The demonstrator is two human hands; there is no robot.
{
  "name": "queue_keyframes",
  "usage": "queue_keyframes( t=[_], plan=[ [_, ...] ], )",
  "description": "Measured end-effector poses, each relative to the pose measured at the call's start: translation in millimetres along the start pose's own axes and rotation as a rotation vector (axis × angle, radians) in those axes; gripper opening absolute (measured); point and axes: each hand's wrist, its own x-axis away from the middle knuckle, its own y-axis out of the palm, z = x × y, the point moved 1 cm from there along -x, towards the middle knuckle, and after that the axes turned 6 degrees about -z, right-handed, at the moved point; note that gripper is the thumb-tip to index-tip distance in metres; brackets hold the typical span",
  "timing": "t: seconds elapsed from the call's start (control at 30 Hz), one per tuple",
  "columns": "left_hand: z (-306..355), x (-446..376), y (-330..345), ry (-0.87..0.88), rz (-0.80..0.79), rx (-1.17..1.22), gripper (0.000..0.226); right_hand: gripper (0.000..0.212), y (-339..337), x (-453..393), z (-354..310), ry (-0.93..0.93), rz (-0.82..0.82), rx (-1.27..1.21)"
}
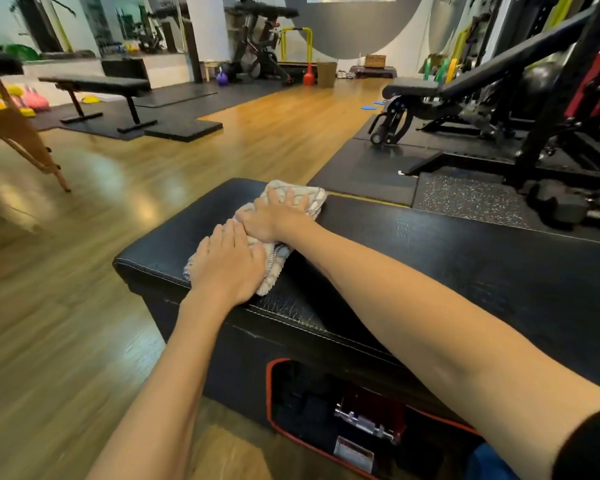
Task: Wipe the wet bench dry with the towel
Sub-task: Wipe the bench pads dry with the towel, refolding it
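L hand: flat, fingers straight, pressing near end of towel.
Towel: crumpled, on counter's left end.
R hand: flat on far end, touching L hand.
Counter: black padded top.
Technique: keep even pressure, overlap strokes, work rightward w/ dry face down.

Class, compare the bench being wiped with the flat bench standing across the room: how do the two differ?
The near bench is a solid box down to the floor with a storage opening; the far bench stands on thin legs. The near bench carries a towel under both hands; the far bench's top carries nothing visible. Both have black padded tops.
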Motion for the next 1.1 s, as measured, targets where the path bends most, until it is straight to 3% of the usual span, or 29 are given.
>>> queue_keyframes(
  t=[0.07,0.57,0.93,1.0,1.1],
  plan=[
    [5,4,-1,0.016,0.018,0.016,0.046,0.07,2,5,5,-0.015,0.013,-0.006],
    [69,38,7,-0.015,0.012,-0.045,0.064,0.073,5,41,64,-0.066,0.017,-0.008],
    [143,82,19,0.024,0.007,-0.006,0.061,0.077,8,93,132,-0.007,0.008,-0.047],
    [158,87,23,0.033,0.011,0.002,0.062,0.082,10,100,143,0.012,-0.01,-0.046],
    [184,100,27,0.049,-0.006,0.042,0.082,0.11,24,96,167,0.012,-0.037,0.01]
  ],
)
